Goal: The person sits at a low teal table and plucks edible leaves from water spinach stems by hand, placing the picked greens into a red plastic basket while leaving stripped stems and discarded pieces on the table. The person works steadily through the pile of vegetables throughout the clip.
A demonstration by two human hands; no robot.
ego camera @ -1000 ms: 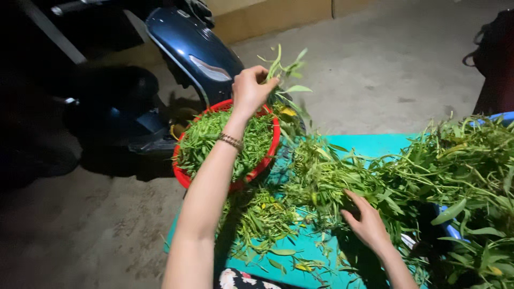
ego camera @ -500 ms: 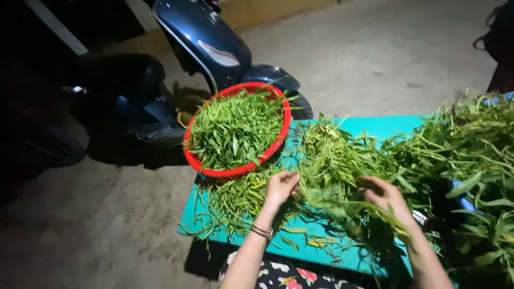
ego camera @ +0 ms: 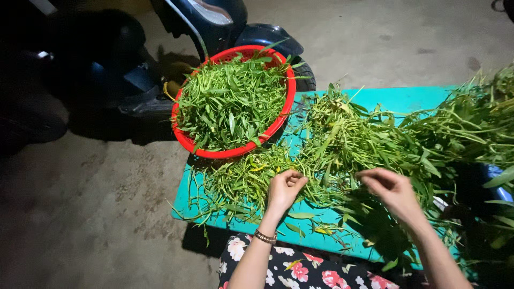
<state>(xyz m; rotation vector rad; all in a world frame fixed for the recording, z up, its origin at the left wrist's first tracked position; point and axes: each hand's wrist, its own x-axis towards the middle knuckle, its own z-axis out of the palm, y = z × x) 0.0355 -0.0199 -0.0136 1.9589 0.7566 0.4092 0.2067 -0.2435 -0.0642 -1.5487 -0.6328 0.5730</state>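
Observation:
My left hand point(ego camera: 285, 187), with a bracelet at the wrist, rests on the teal table point(ego camera: 399, 100) with its fingers curled around thin green stalks. About a hand's width to the right, my right hand point(ego camera: 390, 190) pinches stalks from the same loose heap of leafy greens point(ego camera: 348, 142). The heap spreads across the table towards the right edge. A round red basket point(ego camera: 188, 143) full of picked green leaves and stems sits at the table's far left corner, beyond my left hand.
A dark blue scooter point(ego camera: 214, 21) stands right behind the basket on the concrete floor point(ego camera: 96, 225). Scraps of leaf lie on the table's near edge. My lap in flowered cloth point(ego camera: 289, 270) is below. A blue container point(ego camera: 500, 179) shows at the right.
My left hand has come back from above the red basket to the heap on the table. My right hand stayed in the greens. The view has tilted down and closer.

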